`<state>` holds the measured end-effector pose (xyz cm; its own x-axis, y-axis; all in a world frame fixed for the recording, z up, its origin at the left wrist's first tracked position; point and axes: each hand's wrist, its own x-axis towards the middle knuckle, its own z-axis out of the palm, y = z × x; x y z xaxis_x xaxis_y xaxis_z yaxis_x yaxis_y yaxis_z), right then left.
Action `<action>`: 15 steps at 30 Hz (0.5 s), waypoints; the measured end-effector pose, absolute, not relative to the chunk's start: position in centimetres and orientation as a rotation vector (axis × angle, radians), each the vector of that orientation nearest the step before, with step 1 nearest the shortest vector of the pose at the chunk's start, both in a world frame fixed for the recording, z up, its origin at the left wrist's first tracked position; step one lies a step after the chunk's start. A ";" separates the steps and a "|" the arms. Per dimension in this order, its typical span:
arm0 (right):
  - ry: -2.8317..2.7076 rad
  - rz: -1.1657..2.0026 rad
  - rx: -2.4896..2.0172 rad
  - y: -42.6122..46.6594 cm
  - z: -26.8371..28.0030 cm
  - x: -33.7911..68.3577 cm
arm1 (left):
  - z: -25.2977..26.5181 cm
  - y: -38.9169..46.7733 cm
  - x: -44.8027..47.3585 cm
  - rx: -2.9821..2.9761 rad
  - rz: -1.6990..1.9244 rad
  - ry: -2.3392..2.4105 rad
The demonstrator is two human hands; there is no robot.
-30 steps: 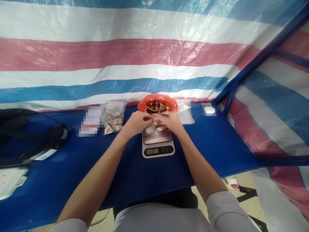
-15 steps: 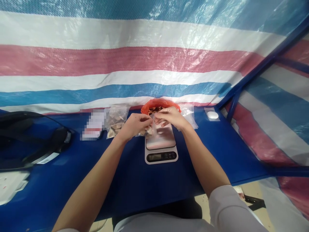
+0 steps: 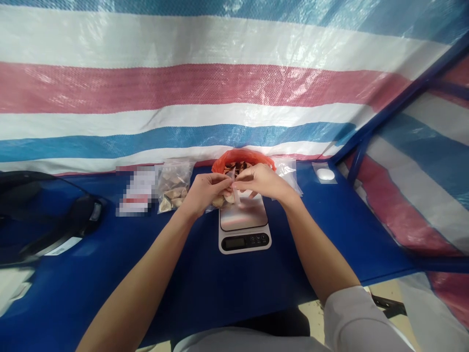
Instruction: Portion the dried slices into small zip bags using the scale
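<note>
Over the kitchen scale (image 3: 244, 217), my left hand (image 3: 207, 191) and my right hand (image 3: 264, 182) meet, fingertips pinched on a small clear plastic bag (image 3: 236, 196). The bag hangs between them above the steel plate, its upper edge mostly covered by fingers. Pale brown pieces (image 3: 219, 201) show beneath my left fingers at the plate's left side; whether they lie in that bag I cannot tell. Just behind my hands is an orange-red plastic bag (image 3: 244, 155), its mouth spread, holding dark brown pieces. The scale's display looks dark.
Left of my hands lies a filled clear bag (image 3: 175, 188) of brown pieces, beside a blurred-out item (image 3: 137, 190). Clear plastic bags (image 3: 287, 172) lie to the right, then a white oval object (image 3: 325, 175) on clear plastic. A black headset-like object (image 3: 84, 215) occupies the far left.
My fingertips have drawn closer together on the small clear bag. The camera view has shifted slightly. The scale and the bags on the table appear to stay in place.
</note>
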<state>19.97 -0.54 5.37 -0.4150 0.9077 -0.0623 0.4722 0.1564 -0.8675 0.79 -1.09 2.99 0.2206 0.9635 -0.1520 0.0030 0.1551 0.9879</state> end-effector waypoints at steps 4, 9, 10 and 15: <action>-1.961 1.192 -1.329 -0.6 5.2 19.6 | 3.3 -1.3 0.8 1.210 0.942 1.122; -1.867 1.267 -1.335 -0.5 5.0 19.6 | 3.4 -1.2 0.5 1.264 0.910 1.147; -1.846 1.281 -1.342 -0.5 5.0 19.7 | 3.3 -1.1 0.5 1.267 0.907 1.153; -1.853 1.260 -1.281 -0.4 4.9 19.8 | 3.5 -0.9 0.2 1.277 0.895 1.141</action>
<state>19.83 -0.37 4.86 -0.3923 0.9175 -0.0656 0.3984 0.1052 -0.9112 0.22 -0.89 3.45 0.2374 0.9615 -0.1382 0.0949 0.1187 0.9884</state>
